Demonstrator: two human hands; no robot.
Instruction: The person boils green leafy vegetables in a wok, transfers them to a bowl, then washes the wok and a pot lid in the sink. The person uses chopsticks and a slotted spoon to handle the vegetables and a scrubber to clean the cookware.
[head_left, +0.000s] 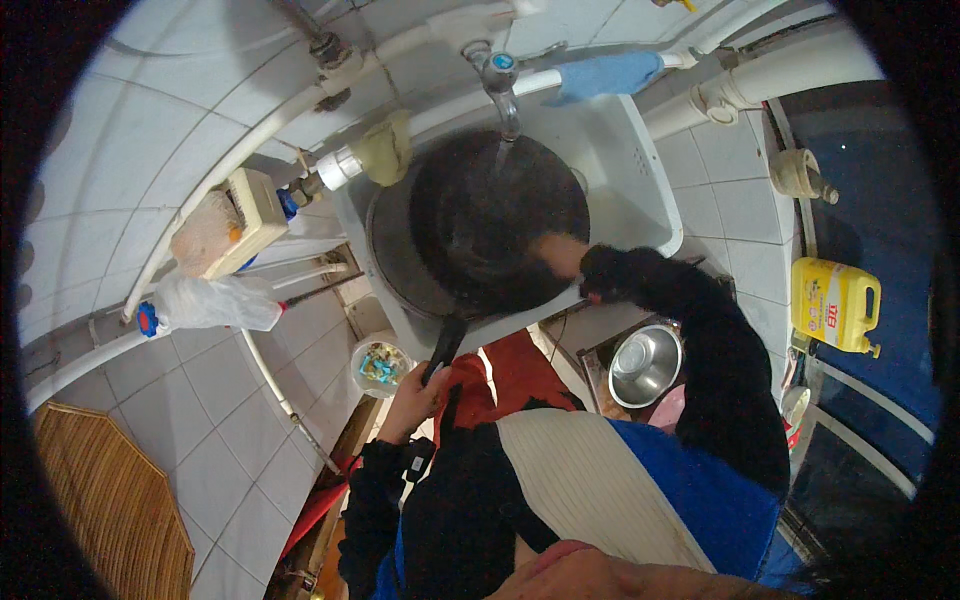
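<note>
A large dark wok (405, 262) rests over a white sink (649, 180), tilted inside its rim. My left hand (412, 401) grips the wok's black handle (448, 341) at the near side. My right hand (559, 255), blurred by motion, is at the right part of the wok's dark interior. Whether its fingers hold anything cannot be made out. Above the wok, a metal faucet (501, 82) with a blue-marked top lets a thin stream of water (502, 157) fall into it.
A stainless steel bowl (664, 371) stands right of my legs, by a pink object (667, 409). Below the sink's left corner is a tub with scraps (381, 367). A blue cloth (607, 75) hangs on the wall pipe. A yellow jug (832, 304) is far right.
</note>
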